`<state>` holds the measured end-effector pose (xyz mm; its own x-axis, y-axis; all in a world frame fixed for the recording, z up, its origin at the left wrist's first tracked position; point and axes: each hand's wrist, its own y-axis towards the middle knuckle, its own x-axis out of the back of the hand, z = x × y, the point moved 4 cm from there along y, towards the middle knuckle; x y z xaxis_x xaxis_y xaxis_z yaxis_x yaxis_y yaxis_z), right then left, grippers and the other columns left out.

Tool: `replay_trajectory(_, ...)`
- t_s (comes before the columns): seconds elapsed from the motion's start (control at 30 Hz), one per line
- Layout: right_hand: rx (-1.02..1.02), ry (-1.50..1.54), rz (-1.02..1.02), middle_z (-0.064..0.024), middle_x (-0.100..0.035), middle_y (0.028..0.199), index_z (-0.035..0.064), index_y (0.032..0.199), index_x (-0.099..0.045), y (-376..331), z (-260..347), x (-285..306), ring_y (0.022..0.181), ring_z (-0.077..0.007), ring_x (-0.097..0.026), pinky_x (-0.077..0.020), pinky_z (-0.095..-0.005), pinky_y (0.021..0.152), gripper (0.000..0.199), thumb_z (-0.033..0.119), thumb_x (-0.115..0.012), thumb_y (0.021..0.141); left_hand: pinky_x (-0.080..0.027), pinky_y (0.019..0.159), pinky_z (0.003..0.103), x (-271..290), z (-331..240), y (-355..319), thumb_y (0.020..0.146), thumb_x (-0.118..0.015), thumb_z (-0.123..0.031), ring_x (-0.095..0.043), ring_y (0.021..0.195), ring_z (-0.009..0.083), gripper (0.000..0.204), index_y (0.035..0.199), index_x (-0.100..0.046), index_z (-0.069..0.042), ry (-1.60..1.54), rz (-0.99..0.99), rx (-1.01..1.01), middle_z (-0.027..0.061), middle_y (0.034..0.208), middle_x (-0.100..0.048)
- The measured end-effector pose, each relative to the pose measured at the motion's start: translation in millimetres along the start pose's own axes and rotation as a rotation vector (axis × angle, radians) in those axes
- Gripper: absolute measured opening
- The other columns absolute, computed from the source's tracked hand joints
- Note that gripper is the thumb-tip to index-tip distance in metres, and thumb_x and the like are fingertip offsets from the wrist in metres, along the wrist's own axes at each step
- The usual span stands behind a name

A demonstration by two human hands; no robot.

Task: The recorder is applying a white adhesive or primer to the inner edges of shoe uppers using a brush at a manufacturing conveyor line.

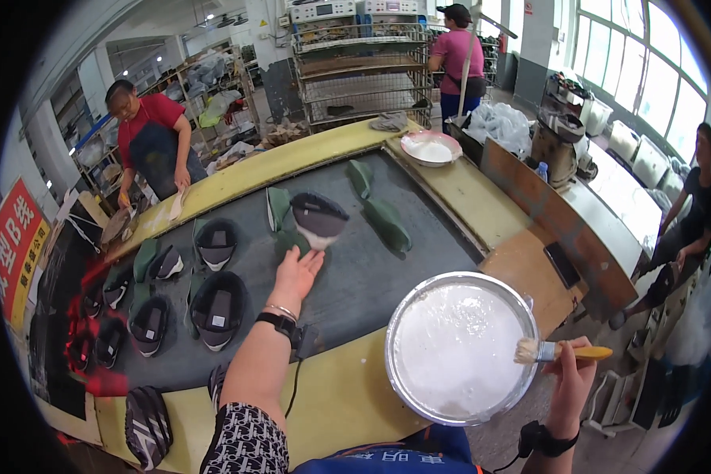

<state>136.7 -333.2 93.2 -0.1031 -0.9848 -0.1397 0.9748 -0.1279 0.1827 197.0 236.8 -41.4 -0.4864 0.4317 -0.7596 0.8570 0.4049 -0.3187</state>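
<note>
We have the left hand [296,276] mid-belt, fingers stretched out at the pale edge of a dark shoe upper [320,213]; can't tell if they pinch it or just touch. That upper lies toward the far edge of the dark belt [355,308], beside a green piece [277,207]. Right hand [570,375] is closed round a brush [543,351], bristles over the white liquid [458,355] in the round pan [460,276], at the near right corner of the yellow bench [340,387].

Progress, our judgement: partway. Toward the belt's left end, several uppers [217,310] are set out in rows, some with green pieces alongside. Toward its right end, two green pieces [387,225] have no upper beside them, so probably more remains. We can't tell which parts are coated.
</note>
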Motion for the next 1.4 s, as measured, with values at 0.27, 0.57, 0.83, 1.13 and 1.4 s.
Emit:
replay_trajectory(0.27,0.071,0.021,0.012,-0.0025,-0.058,0.093,0.0053,0.099,-0.057,-9.1,-6.1,3.2,0.072,-0.0066,-0.059,-0.0491,-0.0196,0.058,0.012,0.017,-0.059,0.103,-0.047,0.102,0.043,-0.7,-45.1,-173.7,0.102,-0.053,-0.026,-0.057,0.122,0.0272,0.052,0.149,-0.037,-0.008,0.836,0.050,-0.093,0.0174,0.137,-0.056)
replay_trajectory(0.57,-0.114,0.146,-0.007,0.0012,-0.064,0.091,0.0065,0.106,-0.061,-8.3,-31.9,-7.1,0.072,0.0000,-0.059,-0.0476,-0.0149,0.058,0.010,0.016,-0.062,0.102,-0.039,0.115,0.045,139.1,-74.0,-345.2,0.065,-0.078,-0.017,-0.038,0.142,0.0466,0.108,0.159,-0.026,-0.022,2.098,-0.116,0.092,0.0300,0.161,-0.022)
replay_trajectory(0.83,-0.018,-0.333,0.205,-0.0044,-0.070,0.087,-0.0031,0.105,-0.069,-29.8,-27.7,-24.6,0.075,-0.0101,-0.065,-0.0508,-0.0232,0.067,0.020,0.013,-0.072,0.094,-0.051,0.098,0.047,144.4,-24.0,-324.6,0.083,-0.054,0.000,-0.059,0.120,0.0436,0.058,0.138,-0.058,-0.017,2.157,-0.311,-0.339,0.0248,0.134,-0.060)
replay_trajectory(1.13,0.169,-1.009,0.339,-0.0152,-0.071,0.084,0.0018,0.090,-0.074,-21.7,-49.9,-39.8,0.074,-0.0295,-0.071,-0.0554,-0.0367,0.069,0.017,0.018,-0.077,0.084,-0.054,0.095,0.036,13.0,32.9,-315.1,0.087,-0.064,-0.002,-0.064,0.113,0.0228,0.039,0.126,-0.061,0.002,0.395,0.052,-0.109,0.0111,0.126,-0.065)
replay_trajectory(1.4,0.180,-0.909,0.354,-0.0125,-0.072,0.084,0.0006,0.093,-0.072,-15.3,-14.2,-36.4,0.074,-0.0250,-0.072,-0.0570,-0.0334,0.069,0.016,0.013,-0.076,0.085,-0.033,0.029,0.026,-52.3,105.2,-301.7,0.090,-0.051,-0.022,-0.046,0.034,0.0125,0.026,0.093,-0.066,0.000,0.347,0.027,0.708,0.0058,0.056,-0.061)
